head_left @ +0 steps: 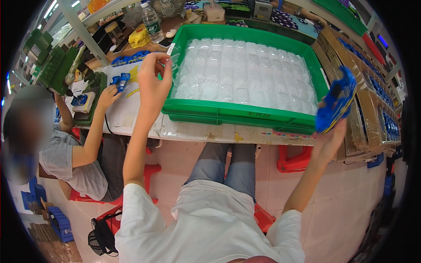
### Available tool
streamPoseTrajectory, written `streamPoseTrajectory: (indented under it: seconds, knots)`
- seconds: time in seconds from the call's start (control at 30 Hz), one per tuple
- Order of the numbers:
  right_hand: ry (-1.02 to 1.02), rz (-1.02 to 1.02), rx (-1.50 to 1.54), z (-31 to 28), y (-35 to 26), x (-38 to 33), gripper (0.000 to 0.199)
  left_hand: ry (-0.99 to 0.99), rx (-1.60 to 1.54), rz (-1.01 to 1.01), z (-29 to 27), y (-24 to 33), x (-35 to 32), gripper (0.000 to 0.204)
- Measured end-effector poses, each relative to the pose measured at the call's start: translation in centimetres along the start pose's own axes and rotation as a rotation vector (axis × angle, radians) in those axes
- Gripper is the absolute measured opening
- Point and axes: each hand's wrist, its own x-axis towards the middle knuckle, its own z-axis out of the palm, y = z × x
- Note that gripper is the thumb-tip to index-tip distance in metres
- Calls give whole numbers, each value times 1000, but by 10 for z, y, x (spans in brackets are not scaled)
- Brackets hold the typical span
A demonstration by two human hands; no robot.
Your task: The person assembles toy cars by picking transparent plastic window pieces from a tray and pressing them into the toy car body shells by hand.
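My left hand (153, 85) is raised over the left end of a green tray (245, 108). Thumb and fingertips pinch a thin clear plastic piece (176, 65), partly hidden by the fingers. Rows of similar-looking clear, rounded plastic pieces (245, 70) fill the tray. Past the tray's right end, my right hand (330, 142) grips a blue toy car body (338, 100) from below, tilted up on end. The car body has yellow markings and openings, and is slightly blurred.
Cardboard boxes (351, 101) holding rows of blue car bodies stand at the right. On the left a co-worker's hand (107, 97) touches blue parts beside a green machine (57, 65). A water bottle (152, 24) and a fan (168, 6) stand behind. A red stool (293, 160) is below the table.
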Motion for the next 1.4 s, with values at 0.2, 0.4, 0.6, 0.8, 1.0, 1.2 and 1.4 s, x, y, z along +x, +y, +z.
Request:
streamPoseTrajectory:
  seconds: [0.2,0.4,0.6,0.8,1.0,1.2,1.4]
  knots:
    - [2,492,632,7,55,-78,52,-212,-750,-436,12,45,-40,10]
    - [-329,461,777,2,72,-105,91,-366,-971,-544,44,80,-76,13]
    - [-454,487,646,-13,55,-119,78,-473,-1107,-589,74,97,-102,15]
    - [-328,553,415,-4,42,-124,92,-583,-1114,-556,78,106,-115,23]
    - [-285,549,316,0,47,-128,99,-411,-707,-435,55,88,-120,5]
    - [-367,567,358,6,52,-132,92,-244,-440,-286,24,59,-123,12]
    - [-386,592,353,18,54,-139,92,165,-373,-376,-12,-2,-119,18]
